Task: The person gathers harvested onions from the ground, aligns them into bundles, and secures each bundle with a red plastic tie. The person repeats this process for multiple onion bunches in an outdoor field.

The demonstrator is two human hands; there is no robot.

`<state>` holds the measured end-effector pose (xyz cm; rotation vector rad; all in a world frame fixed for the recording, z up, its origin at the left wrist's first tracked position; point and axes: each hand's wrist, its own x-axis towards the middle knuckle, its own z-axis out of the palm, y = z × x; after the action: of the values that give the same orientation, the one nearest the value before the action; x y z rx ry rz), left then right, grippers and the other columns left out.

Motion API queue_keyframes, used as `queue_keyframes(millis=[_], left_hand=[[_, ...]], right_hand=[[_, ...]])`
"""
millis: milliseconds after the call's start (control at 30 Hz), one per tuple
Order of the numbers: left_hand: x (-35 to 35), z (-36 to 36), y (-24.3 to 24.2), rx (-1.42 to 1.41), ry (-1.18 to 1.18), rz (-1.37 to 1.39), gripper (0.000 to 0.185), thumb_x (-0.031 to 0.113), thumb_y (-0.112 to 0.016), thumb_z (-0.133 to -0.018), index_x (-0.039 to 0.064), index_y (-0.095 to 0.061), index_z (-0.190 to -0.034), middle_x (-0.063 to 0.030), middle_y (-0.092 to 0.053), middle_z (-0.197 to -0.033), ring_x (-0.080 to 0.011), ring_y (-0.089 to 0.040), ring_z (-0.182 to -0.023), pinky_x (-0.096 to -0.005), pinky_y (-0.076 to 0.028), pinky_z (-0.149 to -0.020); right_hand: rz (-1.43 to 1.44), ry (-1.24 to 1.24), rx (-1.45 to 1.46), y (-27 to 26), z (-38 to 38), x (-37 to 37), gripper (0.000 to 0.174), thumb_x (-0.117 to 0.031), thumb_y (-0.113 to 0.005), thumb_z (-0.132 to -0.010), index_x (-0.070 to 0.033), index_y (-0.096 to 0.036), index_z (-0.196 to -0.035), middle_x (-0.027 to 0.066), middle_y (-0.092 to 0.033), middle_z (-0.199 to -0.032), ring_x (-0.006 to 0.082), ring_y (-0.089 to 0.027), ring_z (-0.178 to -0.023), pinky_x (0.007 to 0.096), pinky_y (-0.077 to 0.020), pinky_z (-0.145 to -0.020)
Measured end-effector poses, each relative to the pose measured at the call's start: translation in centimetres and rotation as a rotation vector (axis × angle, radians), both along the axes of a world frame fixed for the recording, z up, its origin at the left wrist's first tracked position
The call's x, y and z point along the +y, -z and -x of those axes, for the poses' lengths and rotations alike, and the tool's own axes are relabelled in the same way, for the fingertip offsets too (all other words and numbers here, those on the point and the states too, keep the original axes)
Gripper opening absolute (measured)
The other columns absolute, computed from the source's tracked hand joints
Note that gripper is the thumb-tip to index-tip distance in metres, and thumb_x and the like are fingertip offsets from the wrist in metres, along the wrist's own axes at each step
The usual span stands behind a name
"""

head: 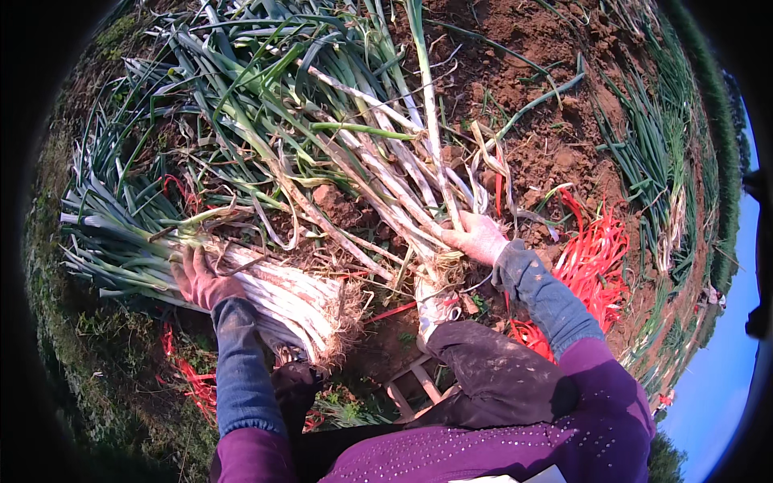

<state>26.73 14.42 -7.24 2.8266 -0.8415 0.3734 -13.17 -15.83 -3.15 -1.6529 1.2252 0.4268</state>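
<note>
My left hand (205, 279), fingers spread, rests on top of a thick bundle of leeks or large green onions (284, 296), its white shanks and rooted ends pointing right beside my lower leg. My right hand (474, 237) is closed around the lower end of a long pale stalk (436, 145), near the roots of a loose pile of the same plants (374, 163). Their green leaves (241, 54) fan out toward the upper left. The right fingertips are partly hidden.
Red plastic strips (595, 259) lie heaped beside my right forearm, with more red strips (196, 380) at lower left. A slatted stool-like frame (416, 386) shows beneath me. Another row of the plants (655, 163) lies on the reddish soil (543, 133) at right.
</note>
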Motion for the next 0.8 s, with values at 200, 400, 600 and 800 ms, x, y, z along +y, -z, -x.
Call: queue_keyframes(millis=[200, 400, 600, 800], left_hand=[[-0.3, 0.3, -0.4, 0.039, -0.012, -0.037, 0.041, 0.015, -0.058, -0.084, 0.010, -0.067, -0.124, -0.0033, -0.058, -0.140, -0.0340, -0.034, -0.142, -0.0379, -0.030, -0.118], [-0.3, 0.3, -0.4, 0.044, -0.024, -0.048, 0.042, 0.019, -0.064, -0.083, 0.010, -0.067, -0.123, -0.0040, -0.059, -0.139, -0.0335, -0.034, -0.142, -0.0374, -0.030, -0.118], [0.0, 0.1, 0.1, 0.041, -0.005, 0.010, 0.035, 0.023, -0.066, -0.087, 0.014, -0.068, -0.120, -0.0019, -0.060, -0.138, -0.0333, -0.040, -0.138, -0.0393, -0.029, -0.117], [-0.2, 0.2, -0.2, 0.034, -0.009, -0.061, 0.040, 0.018, -0.061, -0.082, 0.011, -0.068, -0.121, -0.0020, -0.060, -0.137, -0.0335, -0.035, -0.141, -0.0384, -0.030, -0.118]], right_hand=[[-0.143, -0.169, -0.070, -1.2, -2.0, -2.0, 0.049, -0.040, -0.072, -0.081, 0.000, -0.065, -0.110, 0.0122, -0.069, -0.093, 0.0223, -0.064, -0.086, 0.0355, -0.0498, -0.080], [-0.256, 0.470, -0.807, -12.7, -1.7, -6.5, 0.044, -0.017, -0.062, -0.086, 0.002, -0.057, -0.125, 0.0043, -0.067, -0.093, 0.0114, -0.060, -0.076, 0.0268, -0.0512, -0.072], [-0.174, -0.152, -0.268, 0.2, 0.0, -3.3, 0.040, -0.025, -0.069, -0.084, -0.005, -0.067, -0.119, 0.0091, -0.071, -0.103, 0.0206, -0.066, -0.092, 0.0363, -0.0509, -0.085], [0.407, 0.119, -0.061, 4.9, -1.3, -5.0, 0.045, -0.036, -0.071, -0.082, -0.002, -0.065, -0.111, 0.0218, -0.069, -0.098, 0.0390, -0.067, -0.095, 0.0446, -0.0516, -0.083]])
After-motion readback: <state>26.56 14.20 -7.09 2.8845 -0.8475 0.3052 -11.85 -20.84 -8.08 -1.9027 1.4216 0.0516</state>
